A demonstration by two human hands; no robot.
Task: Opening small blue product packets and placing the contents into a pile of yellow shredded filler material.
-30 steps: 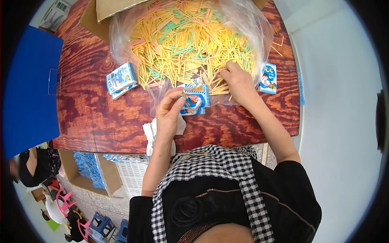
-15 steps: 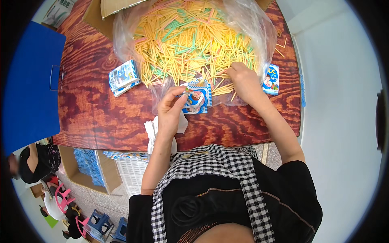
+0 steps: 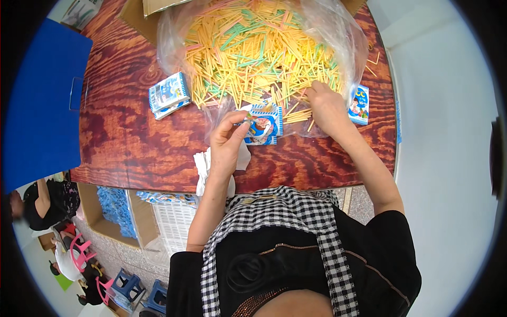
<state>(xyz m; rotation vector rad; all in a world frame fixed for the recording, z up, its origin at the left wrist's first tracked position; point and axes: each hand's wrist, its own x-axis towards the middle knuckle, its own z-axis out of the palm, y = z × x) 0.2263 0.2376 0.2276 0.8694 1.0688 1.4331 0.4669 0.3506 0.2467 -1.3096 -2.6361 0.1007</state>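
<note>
- Thin sticks [image 3: 253, 63], mostly yellow with some green and pink, are heaped on a clear plastic bag [image 3: 346, 34] at the far side of the wood-patterned tabletop [image 3: 127, 142].
- By the left hand [image 3: 227, 142], a blue-and-white packet [image 3: 268, 126] is pinched at its left edge between thumb and fingertips, just in front of the heap.
- The right hand [image 3: 328, 110] is placed at the heap's near right edge with fingers curled; whether a stick is gripped cannot be told.
- Overlapping packets [image 3: 169, 95] are set left of the heap, and a single packet [image 3: 359, 105] is laid right of the right hand.
- White cloth [image 3: 202, 168] is partly covered by the left forearm.
</note>
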